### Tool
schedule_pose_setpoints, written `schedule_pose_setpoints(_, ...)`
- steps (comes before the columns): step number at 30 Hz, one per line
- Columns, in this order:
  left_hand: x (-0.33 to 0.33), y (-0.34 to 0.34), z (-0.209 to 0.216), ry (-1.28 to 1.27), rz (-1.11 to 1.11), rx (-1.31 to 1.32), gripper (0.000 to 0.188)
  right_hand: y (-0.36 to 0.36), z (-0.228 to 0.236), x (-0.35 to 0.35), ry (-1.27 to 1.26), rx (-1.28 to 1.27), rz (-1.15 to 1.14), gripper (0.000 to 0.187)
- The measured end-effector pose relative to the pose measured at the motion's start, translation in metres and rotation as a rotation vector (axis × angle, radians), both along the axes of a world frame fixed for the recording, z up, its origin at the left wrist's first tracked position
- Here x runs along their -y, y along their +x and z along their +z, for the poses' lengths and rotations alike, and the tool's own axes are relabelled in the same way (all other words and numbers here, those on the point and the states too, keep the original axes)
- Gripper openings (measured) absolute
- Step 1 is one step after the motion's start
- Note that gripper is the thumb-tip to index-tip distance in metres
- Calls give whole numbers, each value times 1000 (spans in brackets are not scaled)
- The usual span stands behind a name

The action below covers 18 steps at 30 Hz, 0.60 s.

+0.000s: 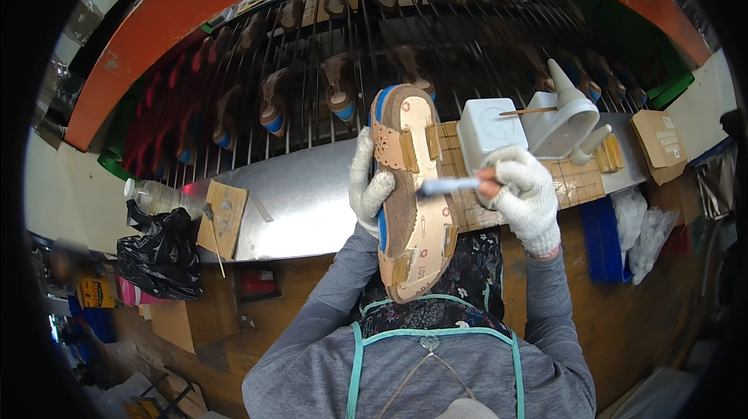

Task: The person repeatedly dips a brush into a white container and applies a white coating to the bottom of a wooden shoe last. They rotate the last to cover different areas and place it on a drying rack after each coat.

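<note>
Bottom side toward me, a sandal (428,244) on a blue shoe last stands tilted in front of my chest. Its tan straps are folded over onto a pale insole with brown edges. My left hand (368,184), in a white knitted glove, grips its left side, the thumb showing in front. A light-handled brush (452,185), slightly blurred, is pinched in my gloved right hand (523,197). The brush's dark tip is at the middle of the insole; whether it touches cannot be made out. Bare fingertips show through the right glove.
Beyond the metal bench (296,220), a rod rack (312,115) carries several shoes. A square white container (487,119) and a white spouted pot (565,123) with a thin stick across stand right. Cardboard (226,216) and a black bag (160,255) are left; a blue bin (604,240) is right.
</note>
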State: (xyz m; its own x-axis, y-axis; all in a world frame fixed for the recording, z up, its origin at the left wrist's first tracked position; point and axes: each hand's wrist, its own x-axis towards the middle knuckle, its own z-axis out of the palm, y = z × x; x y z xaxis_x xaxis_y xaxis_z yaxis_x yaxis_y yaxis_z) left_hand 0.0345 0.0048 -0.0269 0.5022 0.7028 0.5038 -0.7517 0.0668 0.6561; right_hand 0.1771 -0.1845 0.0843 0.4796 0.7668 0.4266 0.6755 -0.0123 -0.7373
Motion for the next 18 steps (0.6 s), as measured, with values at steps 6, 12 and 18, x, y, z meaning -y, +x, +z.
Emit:
schedule_pose_setpoints(6,-6,12,2,107,148,55,82,-23,-20,15,-14,-71,-131,14)
schedule_pose_setpoints(12,-13,3,1,123,158,16,68,-50,-28,24,12,-231,-133,19)
schedule_pose_setpoints(18,-13,4,-13,211,367,-111,79,-50,-25,11,31,-86,-240,15)
